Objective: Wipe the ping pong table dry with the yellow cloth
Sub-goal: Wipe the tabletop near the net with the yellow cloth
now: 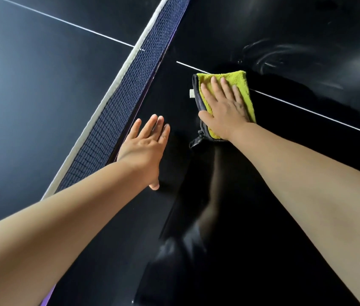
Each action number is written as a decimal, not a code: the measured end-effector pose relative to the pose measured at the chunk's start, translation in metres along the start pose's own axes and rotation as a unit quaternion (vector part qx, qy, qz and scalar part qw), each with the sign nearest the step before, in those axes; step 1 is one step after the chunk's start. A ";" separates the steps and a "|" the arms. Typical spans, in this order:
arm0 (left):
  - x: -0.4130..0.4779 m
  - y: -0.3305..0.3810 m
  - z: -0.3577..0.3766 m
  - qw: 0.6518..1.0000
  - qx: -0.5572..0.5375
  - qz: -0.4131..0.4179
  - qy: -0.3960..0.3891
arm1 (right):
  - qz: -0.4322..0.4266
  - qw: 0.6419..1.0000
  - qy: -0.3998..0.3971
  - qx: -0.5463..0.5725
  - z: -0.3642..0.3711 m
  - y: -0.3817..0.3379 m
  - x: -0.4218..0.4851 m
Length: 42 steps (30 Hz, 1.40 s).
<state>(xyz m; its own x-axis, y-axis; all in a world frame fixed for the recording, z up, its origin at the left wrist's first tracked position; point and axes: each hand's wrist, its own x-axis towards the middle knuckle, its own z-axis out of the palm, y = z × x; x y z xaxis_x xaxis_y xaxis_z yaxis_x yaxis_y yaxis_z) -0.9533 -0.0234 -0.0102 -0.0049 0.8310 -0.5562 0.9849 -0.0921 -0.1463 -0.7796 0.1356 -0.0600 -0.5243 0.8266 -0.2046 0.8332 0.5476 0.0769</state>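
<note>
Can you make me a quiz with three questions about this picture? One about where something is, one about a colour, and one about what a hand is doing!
1. Where is the net compared with the left hand?
A) on its left
B) on its right
C) underneath it

2. What colour is the cloth on top?
A) red
B) white
C) yellow

3. What is the right hand doing?
A) making a fist in the air
B) pressing flat on the cloth
C) holding a paddle

Answers:
1 A, the net runs along the left hand's left side.
2 C, yellow shows around the fingers.
3 B, its straight fingers lie on the cloth on the table.
</note>
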 end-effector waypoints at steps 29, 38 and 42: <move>-0.265 -0.063 0.094 0.928 -0.192 -0.014 0.319 | -0.028 0.999 -0.023 -0.006 0.044 -0.270 -0.392; -0.299 -0.100 0.105 0.911 -0.196 -0.040 0.361 | 0.148 0.985 -0.044 0.071 0.043 -0.343 -0.422; -0.295 -0.101 0.107 0.913 -0.220 -0.054 0.338 | 0.176 0.980 -0.038 0.082 0.040 -0.346 -0.413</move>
<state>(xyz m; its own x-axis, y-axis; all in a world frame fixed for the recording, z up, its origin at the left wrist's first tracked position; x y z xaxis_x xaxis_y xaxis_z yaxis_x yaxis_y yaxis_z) -1.0702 -0.3177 0.0813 -0.1456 0.9847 0.0958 0.9596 0.1170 0.2560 -0.8447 -0.4006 -0.0413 -0.1899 0.9450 -0.2663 0.9805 0.1966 -0.0014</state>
